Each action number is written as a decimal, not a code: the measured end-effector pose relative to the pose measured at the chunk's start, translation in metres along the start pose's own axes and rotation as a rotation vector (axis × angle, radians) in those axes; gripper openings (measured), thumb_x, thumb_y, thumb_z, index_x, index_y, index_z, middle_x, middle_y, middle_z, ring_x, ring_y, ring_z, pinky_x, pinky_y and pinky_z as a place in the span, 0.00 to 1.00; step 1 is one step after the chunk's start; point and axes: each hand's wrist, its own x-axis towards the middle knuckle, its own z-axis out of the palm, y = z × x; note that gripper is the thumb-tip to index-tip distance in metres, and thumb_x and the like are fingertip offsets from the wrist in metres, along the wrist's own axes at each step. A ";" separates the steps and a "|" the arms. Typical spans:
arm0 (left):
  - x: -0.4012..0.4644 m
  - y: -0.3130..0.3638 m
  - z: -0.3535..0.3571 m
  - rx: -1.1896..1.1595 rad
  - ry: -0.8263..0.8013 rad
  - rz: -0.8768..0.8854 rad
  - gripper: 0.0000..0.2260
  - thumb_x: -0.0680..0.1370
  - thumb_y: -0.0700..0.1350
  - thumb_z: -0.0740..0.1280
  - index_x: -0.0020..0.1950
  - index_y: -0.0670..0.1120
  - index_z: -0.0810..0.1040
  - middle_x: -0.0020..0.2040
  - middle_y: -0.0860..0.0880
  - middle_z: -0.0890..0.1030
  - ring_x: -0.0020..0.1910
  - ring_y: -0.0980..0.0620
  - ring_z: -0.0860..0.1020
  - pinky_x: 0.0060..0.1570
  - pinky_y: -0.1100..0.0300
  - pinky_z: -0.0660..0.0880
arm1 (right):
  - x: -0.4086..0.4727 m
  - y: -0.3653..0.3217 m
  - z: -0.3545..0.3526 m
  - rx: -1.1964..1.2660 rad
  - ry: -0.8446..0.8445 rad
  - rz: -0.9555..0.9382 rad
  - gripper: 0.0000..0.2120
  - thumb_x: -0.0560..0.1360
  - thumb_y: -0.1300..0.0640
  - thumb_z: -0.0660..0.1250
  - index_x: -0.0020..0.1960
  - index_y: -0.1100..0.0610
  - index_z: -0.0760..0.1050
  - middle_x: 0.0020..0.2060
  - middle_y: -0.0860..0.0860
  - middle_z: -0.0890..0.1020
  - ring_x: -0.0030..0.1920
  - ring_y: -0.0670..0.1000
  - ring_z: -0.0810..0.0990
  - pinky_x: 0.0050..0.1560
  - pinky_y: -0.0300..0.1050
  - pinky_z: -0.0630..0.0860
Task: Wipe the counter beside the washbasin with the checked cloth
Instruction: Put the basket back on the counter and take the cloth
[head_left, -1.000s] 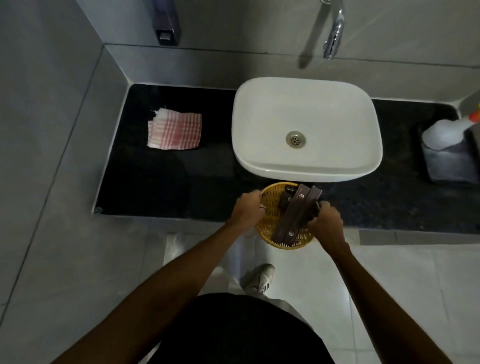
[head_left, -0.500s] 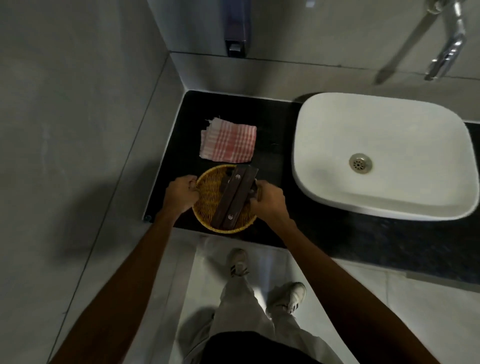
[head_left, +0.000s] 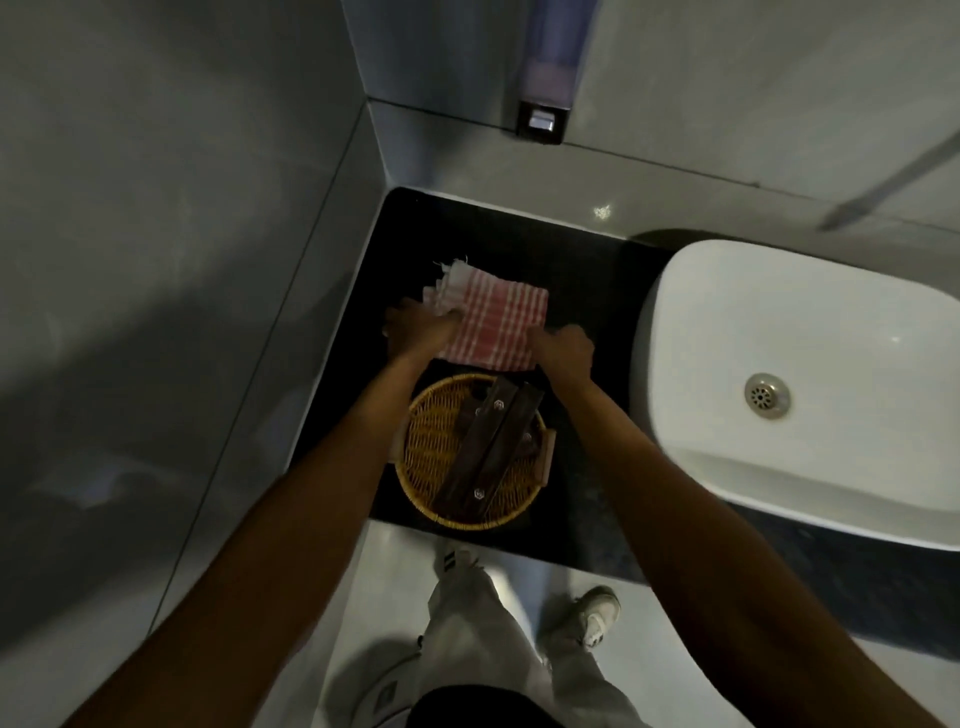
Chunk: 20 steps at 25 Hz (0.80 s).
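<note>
A red-and-white checked cloth (head_left: 496, 317) lies folded on the black counter (head_left: 524, 241), left of the white washbasin (head_left: 810, 332). My left hand (head_left: 421, 327) covers the cloth's left edge with its fingers curled onto the fabric. At the cloth's near right corner, my right hand (head_left: 563, 348) is closed with its fingertips on the edge. Motion blur hides how firm either hold is.
A round wicker basket (head_left: 431, 467) with dark wooden pieces across it stands on the counter's front edge, just below the cloth and between my forearms. Grey walls close the counter's left and back. A soap dispenser (head_left: 543, 122) hangs on the back wall. My feet are on the floor below.
Both hands have let go of the wicker basket, now set on the counter's left end, and have moved forward onto the checked cloth. The view has swung left.
</note>
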 end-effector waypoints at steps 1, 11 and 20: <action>0.004 0.010 0.009 0.042 0.010 -0.029 0.43 0.75 0.58 0.74 0.81 0.41 0.58 0.79 0.37 0.64 0.76 0.34 0.69 0.69 0.41 0.75 | 0.010 -0.007 0.008 -0.011 -0.018 0.006 0.11 0.79 0.53 0.69 0.44 0.60 0.78 0.44 0.57 0.83 0.44 0.57 0.83 0.51 0.55 0.82; -0.098 0.065 0.037 -0.722 -0.135 0.137 0.15 0.82 0.37 0.65 0.67 0.49 0.77 0.58 0.47 0.85 0.52 0.49 0.85 0.47 0.55 0.84 | -0.024 -0.025 -0.098 0.246 -0.175 -0.288 0.17 0.73 0.54 0.69 0.62 0.51 0.76 0.50 0.47 0.84 0.53 0.53 0.85 0.43 0.38 0.82; -0.377 0.210 0.349 -0.665 -0.719 0.160 0.16 0.84 0.37 0.61 0.71 0.47 0.77 0.53 0.50 0.89 0.50 0.49 0.88 0.46 0.52 0.86 | -0.049 0.205 -0.549 0.339 -0.012 -0.295 0.17 0.77 0.64 0.68 0.54 0.42 0.82 0.46 0.40 0.89 0.49 0.40 0.87 0.45 0.32 0.82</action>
